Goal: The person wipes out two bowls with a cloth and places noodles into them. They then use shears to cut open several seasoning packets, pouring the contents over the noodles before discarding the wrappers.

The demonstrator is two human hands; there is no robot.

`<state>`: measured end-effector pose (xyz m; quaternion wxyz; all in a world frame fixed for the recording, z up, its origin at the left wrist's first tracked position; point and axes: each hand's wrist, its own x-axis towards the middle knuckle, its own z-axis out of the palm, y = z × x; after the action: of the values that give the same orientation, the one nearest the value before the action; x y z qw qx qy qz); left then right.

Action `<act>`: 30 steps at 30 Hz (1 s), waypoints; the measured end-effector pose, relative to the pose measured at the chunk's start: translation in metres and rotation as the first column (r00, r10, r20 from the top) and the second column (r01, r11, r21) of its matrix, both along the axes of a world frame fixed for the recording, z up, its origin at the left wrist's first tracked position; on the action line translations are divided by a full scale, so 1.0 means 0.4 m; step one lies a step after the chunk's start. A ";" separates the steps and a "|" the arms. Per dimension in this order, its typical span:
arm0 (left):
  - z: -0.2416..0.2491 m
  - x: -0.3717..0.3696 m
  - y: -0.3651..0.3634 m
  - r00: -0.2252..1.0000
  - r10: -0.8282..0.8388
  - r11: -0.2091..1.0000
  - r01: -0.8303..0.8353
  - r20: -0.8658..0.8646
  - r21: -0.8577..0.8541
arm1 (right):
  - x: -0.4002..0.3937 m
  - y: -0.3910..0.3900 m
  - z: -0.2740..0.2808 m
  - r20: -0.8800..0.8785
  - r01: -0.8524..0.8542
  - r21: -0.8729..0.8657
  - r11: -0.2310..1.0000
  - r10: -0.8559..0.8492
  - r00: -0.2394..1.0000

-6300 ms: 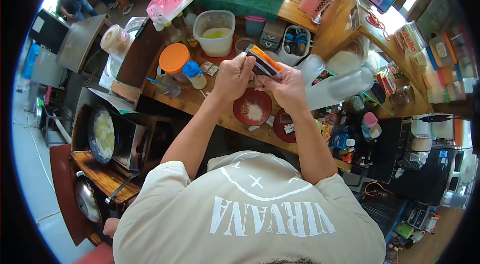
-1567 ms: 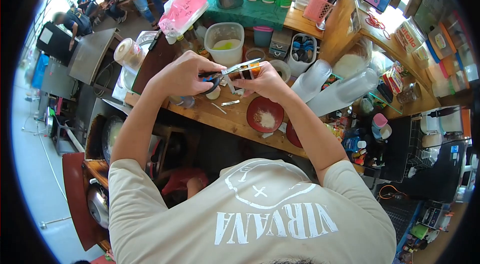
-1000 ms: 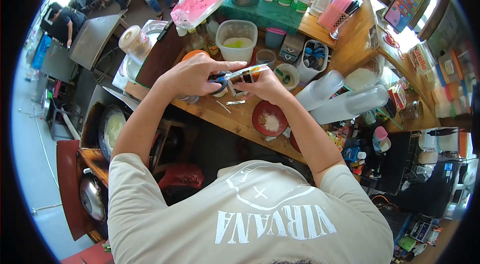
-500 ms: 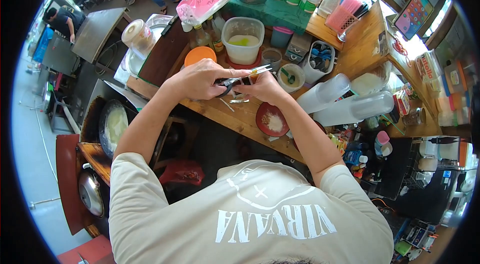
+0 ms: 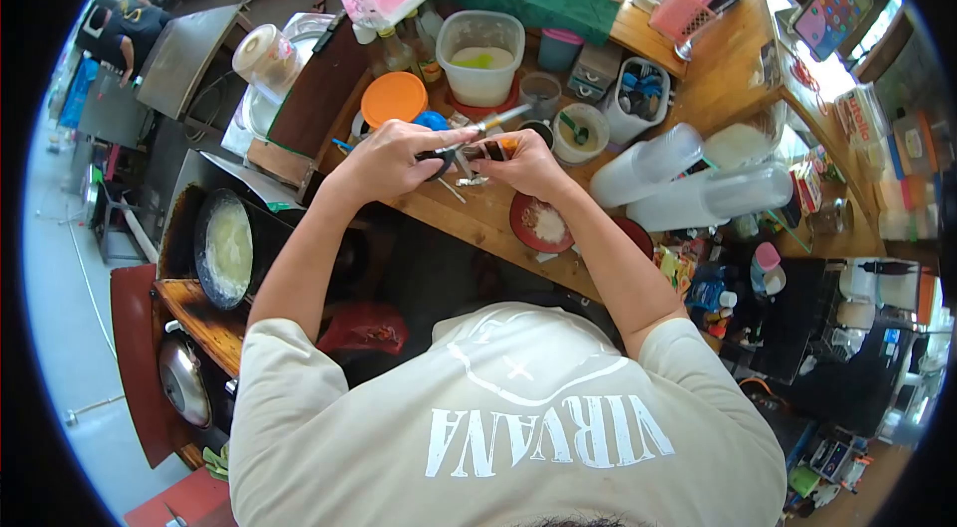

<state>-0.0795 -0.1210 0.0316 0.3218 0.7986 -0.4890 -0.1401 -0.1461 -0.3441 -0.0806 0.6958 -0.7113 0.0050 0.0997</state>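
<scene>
My left hand is closed around the handles of a pair of scissors. The blades point up and to the right, spread apart over the wooden counter. Close beside it, my right hand pinches a small packet with dark and orange parts, held at the blades. Its exact kind is too small to make out. On the counter below lie a silvery scrap and a thin pale strip. Under my right wrist is a red plate with a white and brown crumbly heap.
Behind my hands stand an orange lid, a square tub of pale mixture and a small tub with a green spoon. Stacked plastic cups lie at the right. A pan holds pale batter at the left. People are in the background.
The scissor blades have opened wider and tilt up more. Both hands stay close together over the counter. The view has shifted slightly.
</scene>
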 end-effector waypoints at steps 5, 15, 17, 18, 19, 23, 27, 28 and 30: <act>-0.208 -0.092 0.030 0.956 0.279 0.957 -0.284 -0.096 -0.050 | -0.168 -0.045 -0.111 -0.047 0.093 0.042 0.995 -0.091 0.995; -0.599 -0.173 -0.071 0.800 0.578 0.669 -0.579 0.164 0.466 | -0.285 -0.111 -0.386 -0.827 0.720 0.429 0.545 -0.084 0.556; -0.630 -0.151 -0.093 0.813 0.557 0.679 -0.564 0.171 0.471 | -0.265 -0.119 -0.405 -0.870 0.820 0.436 0.370 -0.060 0.489; -0.640 -0.142 -0.102 0.836 0.517 0.677 -0.531 0.185 0.510 | -0.259 -0.120 -0.404 -0.870 0.825 0.444 0.351 -0.054 0.491; -0.650 -0.137 -0.108 0.858 0.474 0.673 -0.497 0.196 0.548 | -0.257 -0.118 -0.404 -0.871 0.828 0.442 0.345 -0.055 0.488; -0.669 -0.134 -0.114 0.836 0.513 0.701 -0.540 0.197 0.465 | -0.255 -0.119 -0.400 -0.862 0.827 0.462 0.320 -0.056 0.504; -0.679 -0.123 -0.092 0.851 0.461 0.716 -0.523 0.250 0.462 | -0.256 -0.123 -0.383 -0.864 0.825 0.461 0.327 -0.046 0.501; -0.681 -0.122 -0.091 0.857 0.443 0.719 -0.516 0.265 0.466 | -0.254 -0.122 -0.383 -0.865 0.829 0.462 0.316 -0.047 0.500; -0.664 -0.129 -0.093 0.864 0.419 0.709 -0.504 0.280 0.494 | -0.258 -0.120 -0.389 -0.869 0.825 0.445 0.347 -0.053 0.491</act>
<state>-0.1312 -0.1582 -0.2339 0.0657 0.9613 -0.2337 -0.1305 -0.2492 -0.3921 -0.2362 0.8700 -0.1324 0.4521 0.1453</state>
